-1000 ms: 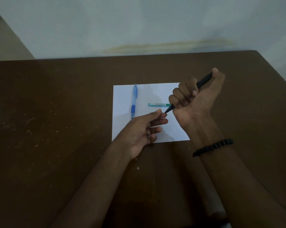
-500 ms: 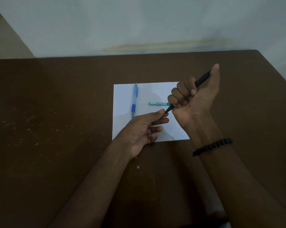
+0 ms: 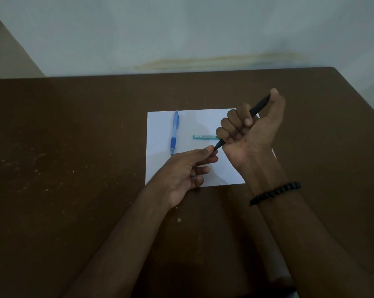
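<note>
My right hand [image 3: 248, 134] grips a black pen [image 3: 259, 106] in a fist above a white sheet of paper [image 3: 194, 123], with the thumb on the pen's upper end. The pen slants down to the left, and its lower tip [image 3: 217, 146] meets the thumb and forefinger of my left hand [image 3: 188, 168], which pinch at it. A blue pen [image 3: 174, 132] lies on the sheet's left part. A small teal tube [image 3: 204, 137] lies across the sheet's middle, its right end hidden behind my right hand.
The sheet lies on a brown table [image 3: 63, 158] with pale specks. A pale wall [image 3: 181, 29] stands behind the table's far edge. A black bead bracelet [image 3: 275, 193] circles my right wrist.
My left thumb and forefinger have closed in on the black pen's tip. My right thumb has bent down over the pen's upper end.
</note>
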